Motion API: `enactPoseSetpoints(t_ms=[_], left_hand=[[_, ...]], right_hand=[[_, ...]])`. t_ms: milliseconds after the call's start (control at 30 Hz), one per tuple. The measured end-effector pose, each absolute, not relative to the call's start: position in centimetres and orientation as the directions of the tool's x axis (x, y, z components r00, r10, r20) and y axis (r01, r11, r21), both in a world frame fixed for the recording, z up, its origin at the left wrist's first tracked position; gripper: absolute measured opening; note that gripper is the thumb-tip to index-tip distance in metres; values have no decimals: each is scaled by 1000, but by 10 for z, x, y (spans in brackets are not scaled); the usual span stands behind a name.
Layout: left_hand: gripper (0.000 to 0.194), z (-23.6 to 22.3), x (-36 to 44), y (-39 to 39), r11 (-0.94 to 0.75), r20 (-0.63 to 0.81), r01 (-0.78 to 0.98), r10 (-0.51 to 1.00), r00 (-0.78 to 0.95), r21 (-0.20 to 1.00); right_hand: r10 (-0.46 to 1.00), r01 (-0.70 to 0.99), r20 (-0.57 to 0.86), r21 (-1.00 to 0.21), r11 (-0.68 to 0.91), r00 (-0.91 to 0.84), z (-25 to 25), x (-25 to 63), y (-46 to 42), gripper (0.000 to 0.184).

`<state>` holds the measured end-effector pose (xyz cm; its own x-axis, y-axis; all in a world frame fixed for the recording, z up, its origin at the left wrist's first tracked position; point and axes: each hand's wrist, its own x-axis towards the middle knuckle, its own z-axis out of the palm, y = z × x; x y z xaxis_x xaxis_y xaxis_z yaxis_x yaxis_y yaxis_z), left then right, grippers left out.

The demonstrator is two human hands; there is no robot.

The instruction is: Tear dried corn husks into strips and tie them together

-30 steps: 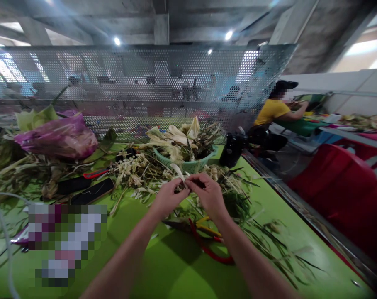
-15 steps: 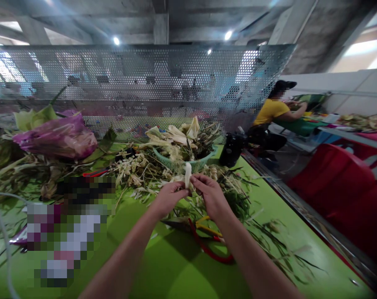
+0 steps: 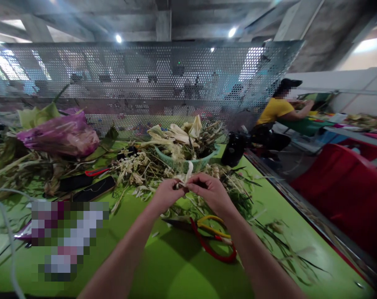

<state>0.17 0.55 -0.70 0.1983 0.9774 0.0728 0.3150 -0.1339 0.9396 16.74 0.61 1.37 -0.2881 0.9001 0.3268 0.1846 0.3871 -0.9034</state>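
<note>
The white strip (image 3: 190, 168) lost its lower end in the fingers of the left hand (image 3: 168, 193) and right hand (image 3: 211, 193) — shape there, unreadable! Pixel blocks smothered a pale item (image 3: 78, 238) — unidentifiable — while the white cable (image 3: 12, 257) ran off the left edge.

White strip (image 3: 190, 168): now tips rightward at its top, after leaning left and then standing nearly upright.
Right hand (image 3: 209, 193): its fingertips sit lower, closer to the strip's base than half a second ago.
Scissors' yellow handle (image 3: 210, 217): more of it shows beside the right wrist.
</note>
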Motion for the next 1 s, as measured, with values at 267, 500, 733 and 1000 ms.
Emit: enactPoseSetpoints(t_ms=[267,500,733,1000], left_hand=[[12,-2,-2,2,-270,193,496,960,202,825],[11,-2,-1,-1,-321,224,632,947,230,705],[14,-1,-5,-3,-323,214,692,946,243,645],[13,-3,-3,-3,-355,217,691,934,282,630]], right_hand=[[792,428,452,-672,605,-410,17,169,6,10],[771,490,491,-596,636,-405,13,161,1,6],[701,435,532,-551,713,-475,14,157,-3,19],[738,465,525,-573,675,-424,9,152,-9,23]])
